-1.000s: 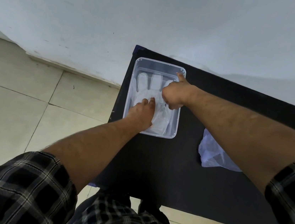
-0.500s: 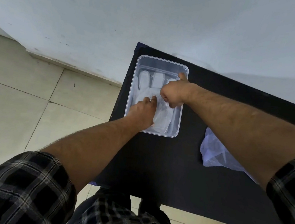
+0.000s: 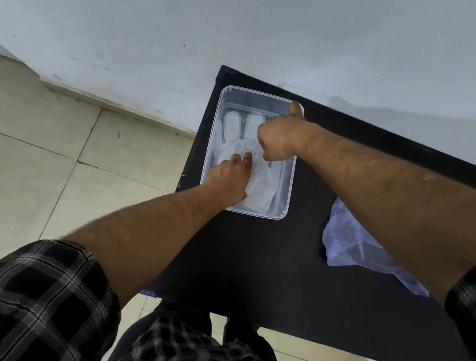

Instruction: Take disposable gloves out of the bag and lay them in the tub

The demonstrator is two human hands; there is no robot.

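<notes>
Nearest are two checked sleeves, rolled up, with bare arms reaching out over a black desk. On the right side of the desk lies the bag, thin, pale and crumpled, partly hidden under the right arm. Nobody is touching it.

Farther out, near the left edge of the desk, sits the clear tub. Both hands are inside it. A see-through glove lies flat on the tub's floor, its fingers pointing away from the person.

The left hand lies palm down on the near part of the glove, fingers close together, pressing it flat. The right hand is curled into a loose fist above the glove's middle, thumb sticking up by the far right corner of the tub. Its fingertips point down and are hidden, so whether they pinch the glove or only push on it I cannot tell.

The step looks like the laying-down part — smoothing the glove so it sits flat. How many gloves are stacked there is hard to see, since the plastic is so clear.

Next, the hands likely need to let go gently, so the light glove does not lift with them — then reach right to the bag for another.

Behind the desk is a plain wall; to the left, floor tiles.
</notes>
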